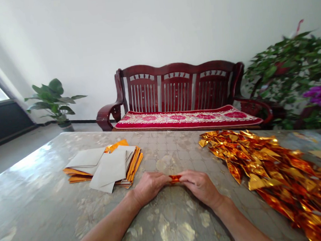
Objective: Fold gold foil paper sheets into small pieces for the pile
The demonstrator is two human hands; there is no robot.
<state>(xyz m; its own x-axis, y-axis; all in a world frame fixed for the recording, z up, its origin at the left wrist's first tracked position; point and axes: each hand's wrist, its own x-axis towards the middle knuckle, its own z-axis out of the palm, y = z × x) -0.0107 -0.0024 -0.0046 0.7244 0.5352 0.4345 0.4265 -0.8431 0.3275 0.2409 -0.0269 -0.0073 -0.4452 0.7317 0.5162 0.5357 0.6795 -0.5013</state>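
Observation:
My left hand (pixel 149 187) and my right hand (pixel 200 186) rest on the table near its middle, fingertips meeting. Between them they pinch a small piece of gold foil paper (pixel 175 178), mostly hidden by the fingers. To the left lies a stack of flat sheets (pixel 108 166), grey side up with gold edges showing. A large heap of folded gold foil pieces (pixel 268 167) spreads over the right side of the table.
The table (pixel 44 205) has a glossy patterned top. Behind it stands a dark red wooden bench (pixel 177 87) with a red cushion. A potted plant (pixel 53 101) stands on the floor at left, and leafy plants with purple flowers (pixel 299 74) at right.

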